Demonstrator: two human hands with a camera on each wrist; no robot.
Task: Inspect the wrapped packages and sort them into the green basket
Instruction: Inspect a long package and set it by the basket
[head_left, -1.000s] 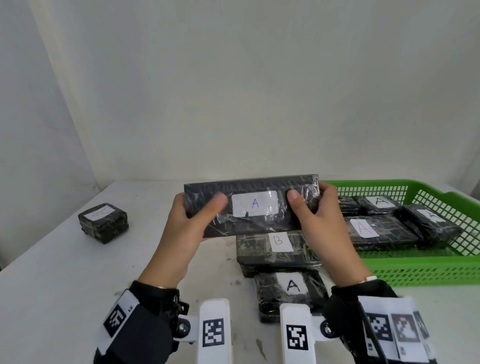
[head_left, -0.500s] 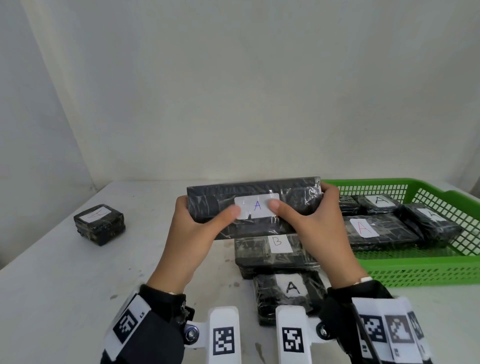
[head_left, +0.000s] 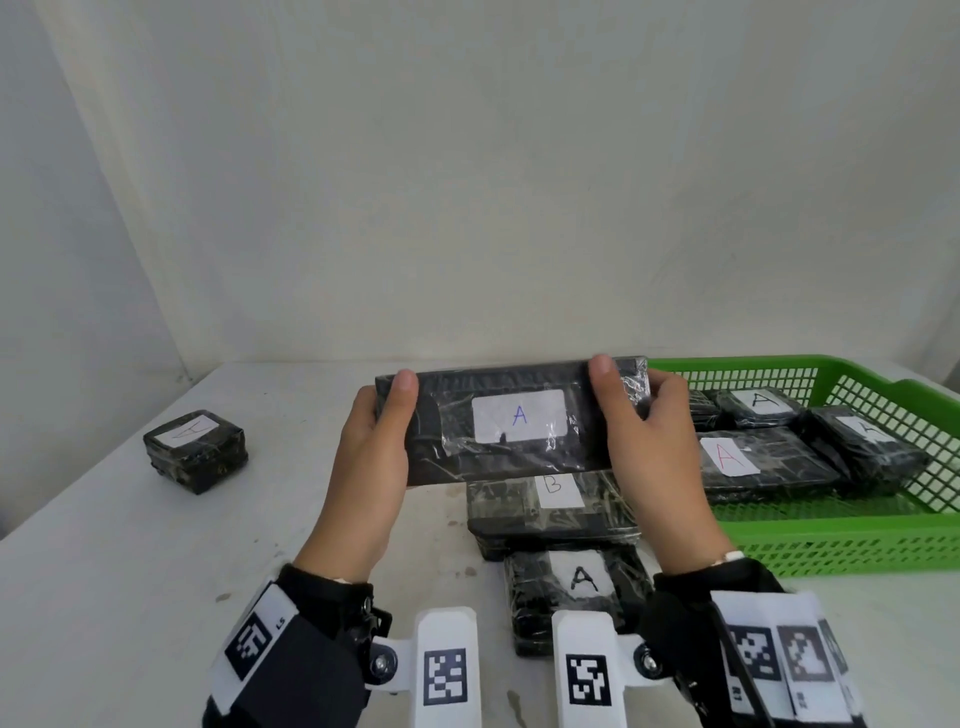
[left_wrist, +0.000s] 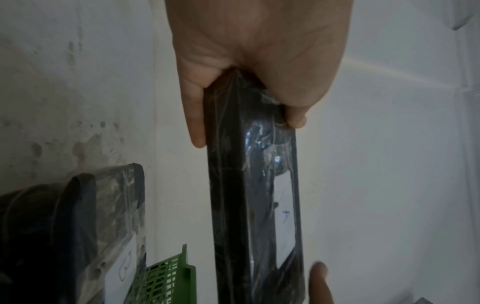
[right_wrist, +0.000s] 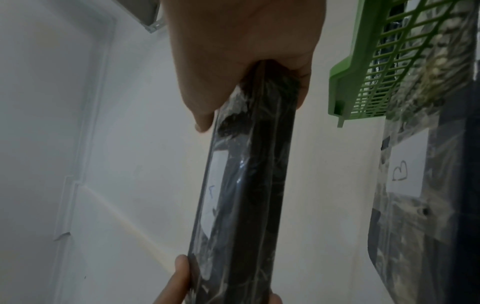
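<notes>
A long black wrapped package (head_left: 511, 421) with a white label marked A in blue is held up above the table, label towards me. My left hand (head_left: 382, 421) grips its left end (left_wrist: 249, 185), thumb on the front face. My right hand (head_left: 631, 410) grips its right end (right_wrist: 249, 185) the same way. Below it on the table lie a package marked B (head_left: 553, 506) and a smaller one marked A (head_left: 576, 590). The green basket (head_left: 852, 543) at the right holds several packages marked A, one in red (head_left: 753, 462).
A small square package (head_left: 196, 451) with a white label sits alone on the white table (head_left: 104, 571) at the left. A white wall stands right behind the table. The basket's near corner (right_wrist: 345, 82) is close to my right hand.
Both thumbs slid outward off the label towards the package ends, uncovering the blue A. The package stays lifted in both hands, its face turned a little more towards me.
</notes>
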